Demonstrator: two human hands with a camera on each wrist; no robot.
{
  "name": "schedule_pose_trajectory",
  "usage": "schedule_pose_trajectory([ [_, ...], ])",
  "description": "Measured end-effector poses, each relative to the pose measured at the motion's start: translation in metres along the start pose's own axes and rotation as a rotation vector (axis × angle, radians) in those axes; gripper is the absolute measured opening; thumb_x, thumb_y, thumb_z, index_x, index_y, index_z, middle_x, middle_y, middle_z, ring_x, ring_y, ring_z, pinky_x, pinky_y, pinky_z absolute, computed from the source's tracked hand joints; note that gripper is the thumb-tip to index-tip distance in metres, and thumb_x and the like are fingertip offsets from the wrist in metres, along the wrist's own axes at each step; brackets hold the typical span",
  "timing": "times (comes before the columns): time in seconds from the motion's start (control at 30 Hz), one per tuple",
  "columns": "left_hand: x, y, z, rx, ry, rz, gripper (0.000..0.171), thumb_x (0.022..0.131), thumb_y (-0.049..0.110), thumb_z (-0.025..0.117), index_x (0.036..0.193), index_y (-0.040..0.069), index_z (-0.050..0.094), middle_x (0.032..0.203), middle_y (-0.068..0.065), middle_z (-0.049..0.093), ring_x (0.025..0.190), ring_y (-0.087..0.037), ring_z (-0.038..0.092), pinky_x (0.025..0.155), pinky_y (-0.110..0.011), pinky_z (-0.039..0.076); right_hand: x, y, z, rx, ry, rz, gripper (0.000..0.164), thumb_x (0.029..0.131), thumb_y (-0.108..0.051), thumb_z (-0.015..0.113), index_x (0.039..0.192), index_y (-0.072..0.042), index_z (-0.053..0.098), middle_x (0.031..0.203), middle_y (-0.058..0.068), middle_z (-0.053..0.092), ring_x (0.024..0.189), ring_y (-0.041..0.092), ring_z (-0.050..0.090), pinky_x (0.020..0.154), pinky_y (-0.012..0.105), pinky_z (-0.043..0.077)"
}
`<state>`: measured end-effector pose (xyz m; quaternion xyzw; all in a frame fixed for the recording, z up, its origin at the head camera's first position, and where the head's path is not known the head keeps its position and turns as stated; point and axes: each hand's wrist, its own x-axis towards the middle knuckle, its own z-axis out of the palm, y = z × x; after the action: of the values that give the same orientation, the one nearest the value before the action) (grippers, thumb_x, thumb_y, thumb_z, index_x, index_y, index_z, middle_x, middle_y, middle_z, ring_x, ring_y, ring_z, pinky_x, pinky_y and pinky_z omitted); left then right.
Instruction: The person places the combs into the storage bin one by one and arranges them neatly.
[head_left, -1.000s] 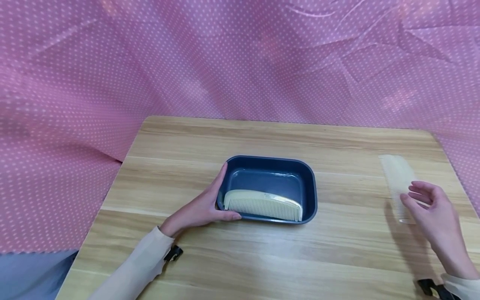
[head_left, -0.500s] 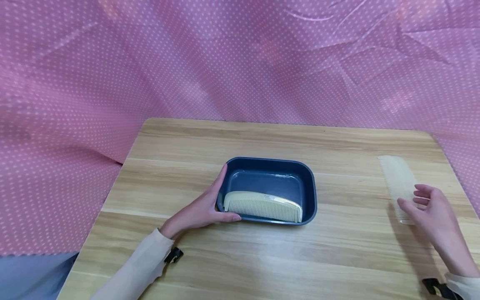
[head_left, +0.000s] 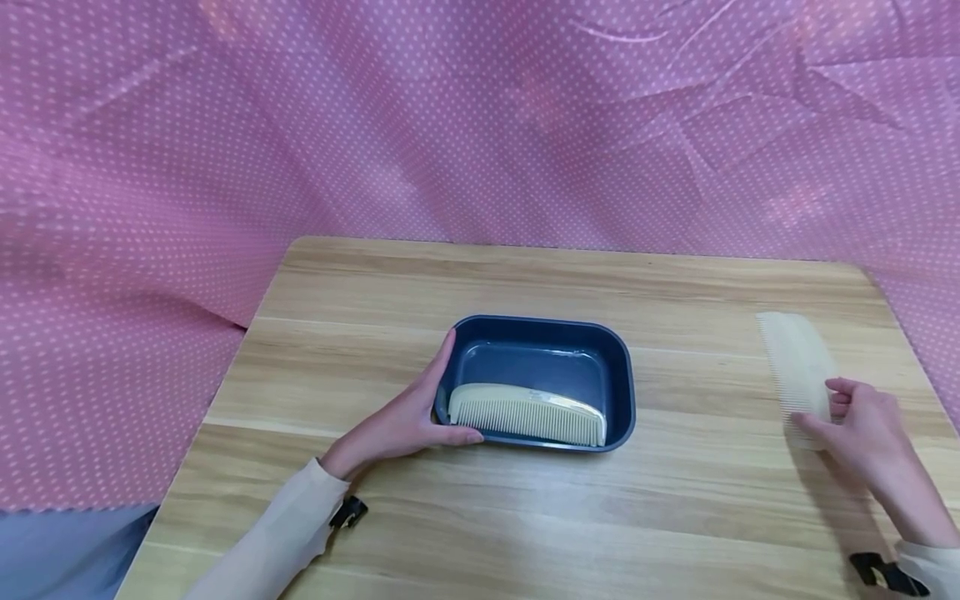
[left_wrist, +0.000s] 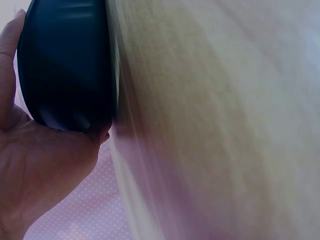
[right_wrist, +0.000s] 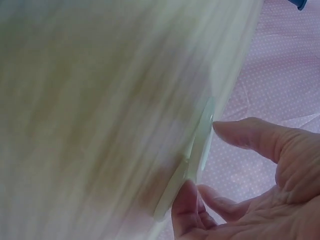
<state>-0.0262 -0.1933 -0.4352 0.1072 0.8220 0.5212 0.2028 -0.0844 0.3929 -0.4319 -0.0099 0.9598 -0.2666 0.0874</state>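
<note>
Your right hand (head_left: 870, 421) is at the broad, pale cream comb (head_left: 801, 358) that lies well to the right of the dark blue, round-cornered rectangular tray (head_left: 536, 364). That comb points away from you, its teeth facing the tray. Your thumb reaches over the toothed edge at the comb's nearer half, on the side toward the tray, and your bent fingers are at the opposite edge, farther from it. The right wrist view shows the comb edge-on between thumb and fingertips, but you cannot tell from it whether the grasp is firm.

Your left hand (head_left: 408, 417) grasps the tray at its left end, thumb along the near wall and fingers up the left wall. Inside the tray, along its near side, lies a glossy cream comb with a curved back (head_left: 525, 415), teeth toward you and its left end close to your left hand.

The tray rests on the light wood-grain bench (head_left: 540, 525), and beyond it hangs a pink cloth with white dots (head_left: 480, 125). Cream sleeves (head_left: 273, 533) cover your forearms, with a black fitting (head_left: 348, 511) at the left cuff.

Compared with the frame a second ago, your right hand has come lower over its comb, with the thumb nearer the comb's close end. Your left hand keeps its hold, and both combs lie as they did relative to the tray.
</note>
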Motion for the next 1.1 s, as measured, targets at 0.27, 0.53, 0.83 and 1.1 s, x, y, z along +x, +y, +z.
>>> schedule_pose_trajectory([
  [0.27,-0.001,0.001,-0.001,-0.003,-0.001,-0.001,0.139,0.089,0.041,0.094,0.169,0.048,-0.019,0.18,0.014,-0.006,0.165,-0.015,0.003,0.129,-0.058,0.015,0.002,-0.003,-0.002,0.01,-0.099,0.037,0.078,0.102,-0.017,0.077,0.139,0.037,0.034,0.121,0.055,0.055,0.112,0.069,0.058,0.085,0.048,0.058],
  [0.53,-0.001,-0.002,-0.002,-0.004,-0.001,0.012,0.139,0.089,0.044,0.093,0.172,0.041,-0.018,0.18,0.015,-0.007,0.165,-0.014,0.001,0.129,-0.058,0.014,0.006,-0.01,-0.001,-0.012,-0.145,0.06,0.081,0.106,-0.024,0.071,0.142,0.036,0.029,0.124,0.053,0.054,0.113,0.068,0.055,0.092,0.075,0.045],
  [0.83,-0.001,-0.005,-0.001,-0.004,-0.001,0.02,0.139,0.089,0.044,0.093,0.172,0.041,-0.018,0.179,0.017,-0.006,0.164,-0.013,0.002,0.129,-0.059,0.015,0.006,-0.012,0.007,-0.049,-0.101,0.048,0.087,0.106,-0.031,0.073,0.138,0.038,0.033,0.12,0.053,0.058,0.113,0.071,0.054,0.092,0.076,0.046],
  [1.1,-0.001,-0.008,0.0,-0.007,-0.003,0.016,0.138,0.089,0.044,0.093,0.17,0.047,-0.018,0.179,0.016,-0.006,0.164,-0.013,0.002,0.129,-0.058,0.014,0.002,-0.013,0.009,-0.064,-0.122,0.066,0.094,0.105,-0.039,0.073,0.141,0.037,0.031,0.124,0.052,0.057,0.115,0.07,0.054,0.091,0.076,0.046],
])
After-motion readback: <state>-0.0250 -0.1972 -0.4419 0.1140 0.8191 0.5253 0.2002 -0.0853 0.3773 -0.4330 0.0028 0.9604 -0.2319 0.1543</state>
